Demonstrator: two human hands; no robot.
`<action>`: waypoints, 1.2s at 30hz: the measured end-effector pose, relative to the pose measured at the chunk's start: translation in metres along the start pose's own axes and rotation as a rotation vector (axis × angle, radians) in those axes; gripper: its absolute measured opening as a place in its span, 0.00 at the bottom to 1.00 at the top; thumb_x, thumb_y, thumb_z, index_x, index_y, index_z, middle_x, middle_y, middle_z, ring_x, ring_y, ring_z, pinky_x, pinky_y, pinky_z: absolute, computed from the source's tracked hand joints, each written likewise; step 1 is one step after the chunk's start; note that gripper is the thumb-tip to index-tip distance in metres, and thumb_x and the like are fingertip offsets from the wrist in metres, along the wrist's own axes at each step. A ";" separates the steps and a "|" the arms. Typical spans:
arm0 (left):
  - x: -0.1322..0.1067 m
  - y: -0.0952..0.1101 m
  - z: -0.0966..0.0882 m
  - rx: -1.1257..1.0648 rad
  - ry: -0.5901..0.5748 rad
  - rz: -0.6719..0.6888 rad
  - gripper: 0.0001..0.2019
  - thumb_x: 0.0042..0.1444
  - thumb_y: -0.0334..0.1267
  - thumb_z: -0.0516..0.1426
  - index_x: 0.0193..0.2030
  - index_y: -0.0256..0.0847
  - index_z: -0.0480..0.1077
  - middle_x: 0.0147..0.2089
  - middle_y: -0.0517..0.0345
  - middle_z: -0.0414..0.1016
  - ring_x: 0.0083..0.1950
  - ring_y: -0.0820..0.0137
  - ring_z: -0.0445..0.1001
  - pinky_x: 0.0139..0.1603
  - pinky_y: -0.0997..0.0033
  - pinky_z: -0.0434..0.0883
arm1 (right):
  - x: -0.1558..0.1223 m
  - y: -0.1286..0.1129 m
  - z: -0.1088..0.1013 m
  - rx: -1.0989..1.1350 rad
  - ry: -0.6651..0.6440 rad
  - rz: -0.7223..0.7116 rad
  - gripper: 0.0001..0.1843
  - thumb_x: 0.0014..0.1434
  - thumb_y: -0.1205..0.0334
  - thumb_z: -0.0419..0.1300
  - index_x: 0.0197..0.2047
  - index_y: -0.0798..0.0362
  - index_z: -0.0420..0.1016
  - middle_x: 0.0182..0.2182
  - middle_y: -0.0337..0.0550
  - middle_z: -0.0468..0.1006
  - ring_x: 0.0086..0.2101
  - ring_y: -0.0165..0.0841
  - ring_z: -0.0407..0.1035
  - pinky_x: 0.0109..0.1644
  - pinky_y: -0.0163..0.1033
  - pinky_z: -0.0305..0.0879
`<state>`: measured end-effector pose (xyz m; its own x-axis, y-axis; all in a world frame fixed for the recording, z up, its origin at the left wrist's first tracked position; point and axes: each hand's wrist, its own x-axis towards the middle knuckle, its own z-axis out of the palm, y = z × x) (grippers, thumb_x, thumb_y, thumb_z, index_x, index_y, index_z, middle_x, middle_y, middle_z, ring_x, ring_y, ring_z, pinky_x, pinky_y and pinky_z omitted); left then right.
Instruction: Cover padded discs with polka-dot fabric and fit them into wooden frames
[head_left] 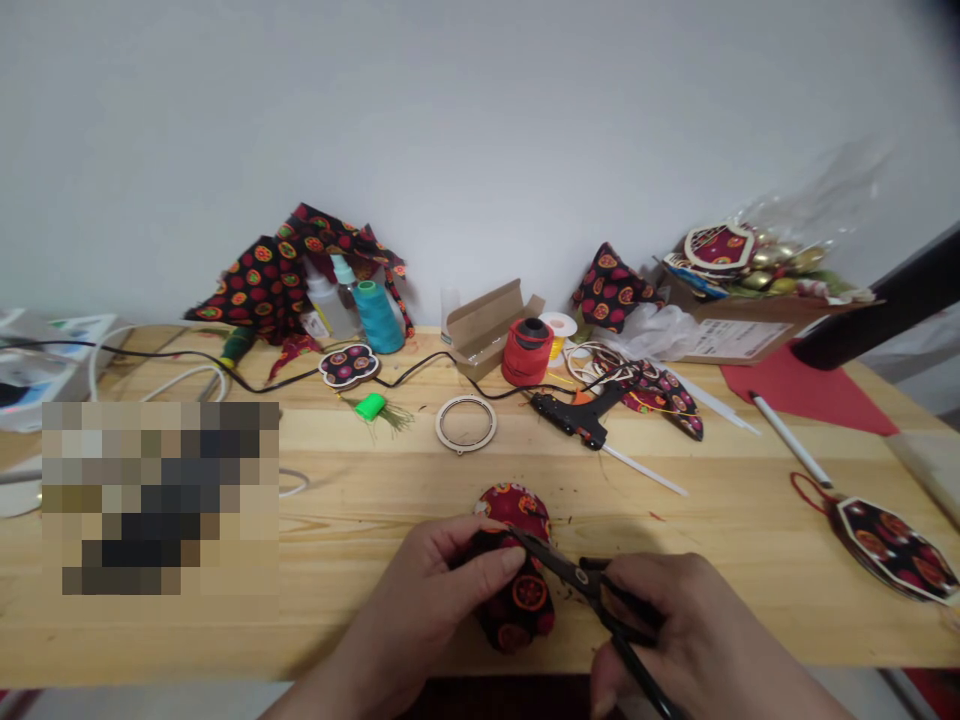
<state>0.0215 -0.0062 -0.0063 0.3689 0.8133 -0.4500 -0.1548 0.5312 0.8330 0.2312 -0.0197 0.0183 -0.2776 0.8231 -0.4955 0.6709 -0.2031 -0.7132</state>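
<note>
My left hand (442,570) pinches a small stuffed fabric piece (517,600), black and red with orange circle prints, at the near edge of the wooden table (360,500). My right hand (675,630) grips black scissors (577,575) whose blades point left and meet the top of the fabric piece between my thumb and fingers. Both hands are closed.
Behind lie a wooden ring (466,423), a black glue gun (574,415) with its cord, a red tape holder (527,352), a teal thread cone (377,316), glue bottles, patterned cloth (285,270), an open carton (491,325), a box of ornaments (750,300), red paper (802,390) and a fabric-covered octagon (889,545).
</note>
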 end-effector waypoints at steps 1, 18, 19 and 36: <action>0.000 0.000 0.000 -0.001 0.015 -0.006 0.11 0.53 0.44 0.62 0.35 0.37 0.78 0.27 0.55 0.80 0.25 0.70 0.75 0.29 0.72 0.71 | 0.000 0.000 0.000 0.002 -0.003 -0.004 0.08 0.43 0.74 0.57 0.19 0.53 0.65 0.17 0.32 0.76 0.20 0.25 0.61 0.22 0.30 0.50; 0.000 0.003 -0.005 -0.152 0.245 0.003 0.17 0.47 0.42 0.67 0.44 0.41 0.75 0.34 0.56 0.82 0.31 0.70 0.78 0.32 0.76 0.72 | 0.007 0.037 -0.006 -0.722 0.511 -0.483 0.19 0.52 0.46 0.65 0.25 0.51 0.67 0.21 0.38 0.73 0.19 0.32 0.67 0.21 0.34 0.57; 0.000 0.004 -0.005 -0.094 0.267 0.009 0.15 0.47 0.42 0.67 0.42 0.41 0.76 0.34 0.57 0.82 0.31 0.71 0.77 0.30 0.77 0.71 | 0.007 0.036 -0.007 -0.756 0.539 -0.514 0.19 0.55 0.45 0.63 0.26 0.51 0.68 0.21 0.39 0.73 0.19 0.32 0.67 0.21 0.35 0.57; 0.006 -0.005 -0.001 1.258 0.213 0.816 0.11 0.63 0.31 0.50 0.43 0.43 0.73 0.36 0.57 0.73 0.32 0.71 0.74 0.32 0.72 0.69 | 0.005 0.021 -0.006 -1.124 0.653 -0.728 0.19 0.68 0.65 0.40 0.28 0.49 0.64 0.21 0.40 0.70 0.22 0.37 0.67 0.23 0.42 0.51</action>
<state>0.0231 -0.0040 -0.0140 0.4193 0.8525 0.3123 0.6561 -0.5223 0.5447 0.2483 -0.0170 0.0034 -0.6306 0.7101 0.3132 0.7745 0.6016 0.1955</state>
